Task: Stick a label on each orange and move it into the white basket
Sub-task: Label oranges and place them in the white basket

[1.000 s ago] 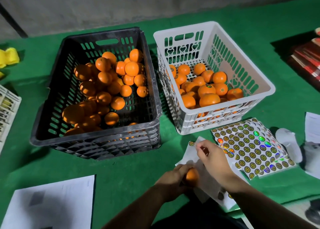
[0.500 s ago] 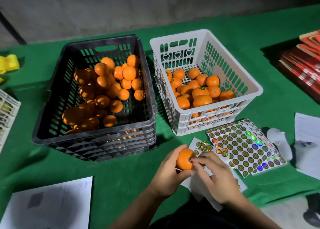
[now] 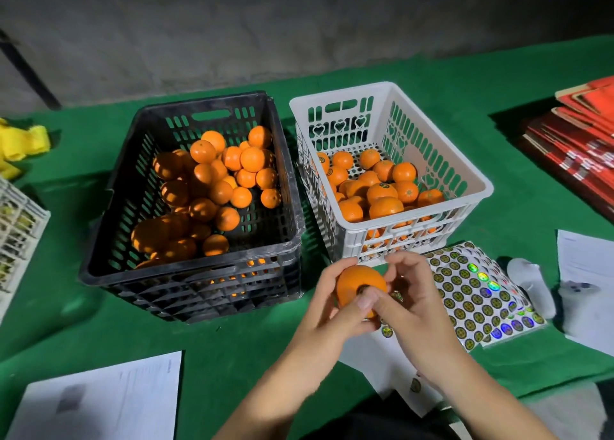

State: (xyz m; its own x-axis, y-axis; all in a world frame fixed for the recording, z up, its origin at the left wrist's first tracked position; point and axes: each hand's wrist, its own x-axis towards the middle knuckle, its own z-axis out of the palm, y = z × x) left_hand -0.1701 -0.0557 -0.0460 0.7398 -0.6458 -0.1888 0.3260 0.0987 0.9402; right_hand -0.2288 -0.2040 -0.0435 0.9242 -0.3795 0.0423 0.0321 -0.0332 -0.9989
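Note:
My left hand [image 3: 327,310] grips an orange [image 3: 357,281] just in front of the white basket [image 3: 478,187]. My right hand [image 3: 412,310] presses its thumb on a round label [image 3: 363,289] on that orange, its other fingers loosely curled behind the fruit. The white basket holds several labelled oranges [image 3: 382,192]. To its left, the black crate [image 3: 199,266] holds several oranges [image 3: 212,187] with no labels showing. Label sheets [image 3: 471,290] lie on the green cloth to the right of my hands.
Blank backing paper [image 3: 375,363] lies under my hands. A white sheet [image 3: 99,403] sits at the near left and more papers [image 3: 584,273] at the right. A small white object [image 3: 531,286] lies beside the labels. Red booklets [image 3: 578,140] are stacked far right; a yellow item [image 3: 23,140] far left.
My right hand took a label off the sheet and put it on the orange. Both hands lifted the orange toward the white basket. The view tilted upward.

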